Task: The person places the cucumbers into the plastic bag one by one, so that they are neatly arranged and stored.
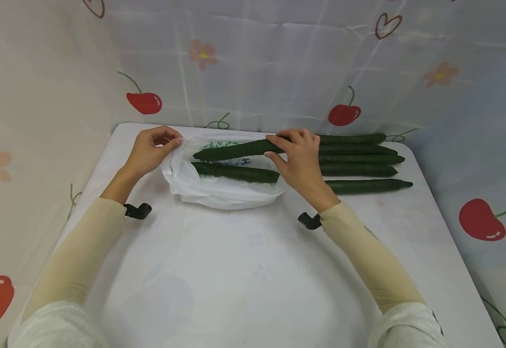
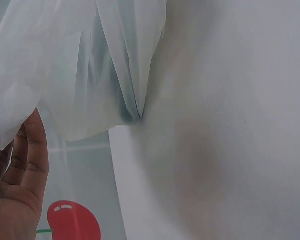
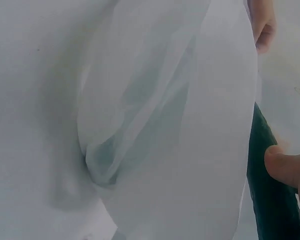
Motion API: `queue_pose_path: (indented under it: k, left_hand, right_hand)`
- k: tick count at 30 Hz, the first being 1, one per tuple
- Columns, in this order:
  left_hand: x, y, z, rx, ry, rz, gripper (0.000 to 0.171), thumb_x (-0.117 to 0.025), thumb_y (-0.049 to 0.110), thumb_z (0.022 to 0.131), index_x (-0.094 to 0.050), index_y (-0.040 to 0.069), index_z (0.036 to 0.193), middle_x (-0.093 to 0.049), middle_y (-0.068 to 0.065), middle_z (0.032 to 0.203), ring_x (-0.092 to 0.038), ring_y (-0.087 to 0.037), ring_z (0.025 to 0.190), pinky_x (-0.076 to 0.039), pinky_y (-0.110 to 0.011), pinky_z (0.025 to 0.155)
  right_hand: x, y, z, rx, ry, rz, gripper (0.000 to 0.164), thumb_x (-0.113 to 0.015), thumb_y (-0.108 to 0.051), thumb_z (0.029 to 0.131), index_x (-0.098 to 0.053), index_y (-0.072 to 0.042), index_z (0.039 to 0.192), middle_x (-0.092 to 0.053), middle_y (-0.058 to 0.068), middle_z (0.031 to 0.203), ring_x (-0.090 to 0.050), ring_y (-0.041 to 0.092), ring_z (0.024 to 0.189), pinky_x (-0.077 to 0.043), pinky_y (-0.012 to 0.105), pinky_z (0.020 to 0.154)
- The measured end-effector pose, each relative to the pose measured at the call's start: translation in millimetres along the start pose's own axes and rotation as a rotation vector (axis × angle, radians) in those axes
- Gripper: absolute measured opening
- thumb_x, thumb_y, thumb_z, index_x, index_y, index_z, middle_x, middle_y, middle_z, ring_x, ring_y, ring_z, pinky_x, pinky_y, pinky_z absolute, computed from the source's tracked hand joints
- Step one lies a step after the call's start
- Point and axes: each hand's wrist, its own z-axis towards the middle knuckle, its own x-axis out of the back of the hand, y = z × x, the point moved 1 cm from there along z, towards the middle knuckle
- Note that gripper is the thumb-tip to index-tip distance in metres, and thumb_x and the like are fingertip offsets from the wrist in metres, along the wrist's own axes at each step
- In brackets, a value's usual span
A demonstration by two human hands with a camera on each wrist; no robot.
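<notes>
My left hand (image 1: 154,147) pinches the left edge of a white plastic bag (image 1: 226,199) with green print. In the left wrist view the bag's film (image 2: 65,65) hangs from those fingers. With thumb and fingertips my right hand (image 1: 298,159) grips a long dark green cucumber (image 1: 235,151), which lies slanted over the bag's mouth, its tip pointing left. The right thumb presses on this cucumber (image 3: 272,200) in the right wrist view. A second cucumber (image 1: 239,172) rests inside the bag, nearer me.
Several more cucumbers (image 1: 357,169) lie side by side to the right of the bag, partly behind the right hand. The white table (image 1: 244,270) ends at a patterned curtain (image 1: 257,72) at the back. Each wrist carries a small black camera.
</notes>
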Motion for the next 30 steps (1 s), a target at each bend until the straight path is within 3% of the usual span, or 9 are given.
queue_pose_path:
  k: [9,19,26,30]
  left_hand:
    - [-1.1,-0.6,-0.2,0.003,-0.003,-0.002,0.021,-0.072,0.02,0.104,-0.077,0.007,0.12,-0.074,-0.001,0.109,-0.062,-0.004,0.09,-0.048,-0.014,0.083]
    - [0.5,-0.2,-3.3,0.006,0.002,-0.003,0.021,-0.071,0.017,0.104,-0.076,0.004,0.12,-0.074,-0.008,0.111,-0.062,-0.002,0.091,-0.047,-0.013,0.084]
    - [0.7,1.3,0.0,-0.008,0.007,-0.017,0.021,-0.073,0.023,0.104,-0.077,0.01,0.12,-0.074,-0.003,0.111,-0.064,-0.006,0.094,-0.049,-0.014,0.085]
    - [-1.8,-1.3,1.6,-0.004,0.005,-0.02,0.021,-0.073,0.024,0.104,-0.077,0.01,0.12,-0.074,-0.004,0.112,-0.063,-0.007,0.094,-0.049,-0.014,0.085]
  right_hand:
    - [-12.5,-13.0,9.7,0.007,-0.072,-0.082,0.04,-0.079,-0.038,0.097,-0.078,-0.02,0.133,-0.073,0.011,0.13,-0.06,0.037,0.119,-0.041,0.057,0.098]
    - [-23.9,-22.7,12.6,-0.019,-0.128,-0.122,0.041,-0.074,-0.045,0.1,-0.077,-0.022,0.134,-0.077,0.009,0.127,-0.065,0.036,0.112,-0.052,0.053,0.101]
    - [-28.8,-17.4,14.1,-0.068,-0.21,-0.098,0.046,-0.07,-0.052,0.101,-0.077,-0.023,0.135,-0.08,0.008,0.127,-0.074,0.033,0.11,-0.062,0.05,0.084]
    - [-35.1,-0.4,13.7,-0.151,-0.33,-0.023,0.048,-0.066,-0.056,0.103,-0.075,-0.023,0.137,-0.078,0.005,0.134,-0.074,0.032,0.118,-0.06,0.052,0.098]
